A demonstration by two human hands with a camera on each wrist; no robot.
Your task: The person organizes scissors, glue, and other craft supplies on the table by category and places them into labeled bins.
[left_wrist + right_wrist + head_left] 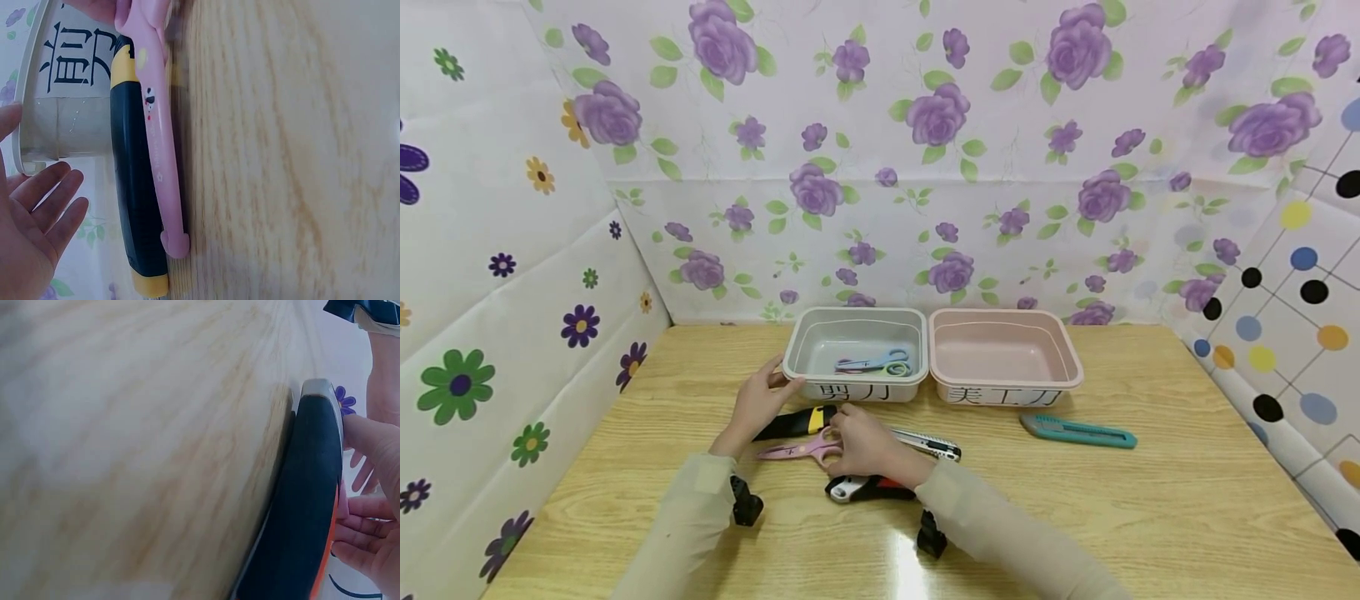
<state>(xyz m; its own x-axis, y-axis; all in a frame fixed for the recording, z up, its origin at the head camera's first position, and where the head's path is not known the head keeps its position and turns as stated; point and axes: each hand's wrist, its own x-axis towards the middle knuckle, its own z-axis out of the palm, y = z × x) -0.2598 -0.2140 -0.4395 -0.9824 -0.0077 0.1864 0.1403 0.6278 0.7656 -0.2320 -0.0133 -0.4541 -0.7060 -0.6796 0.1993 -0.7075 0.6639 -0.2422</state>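
On the wood-grain surface, the right hand hid part of the silver utility knife, while the right sleeve covered one end of the black-and-red utility knife. Flower-printed sheets enclosed the back and left; a dotted sheet lined the right. The right fingers pinched the pink scissors by the partly obscured handles, beside the black-and-yellow utility knife. The left hand, fingers loosely spread, touched the gray box near its corner.
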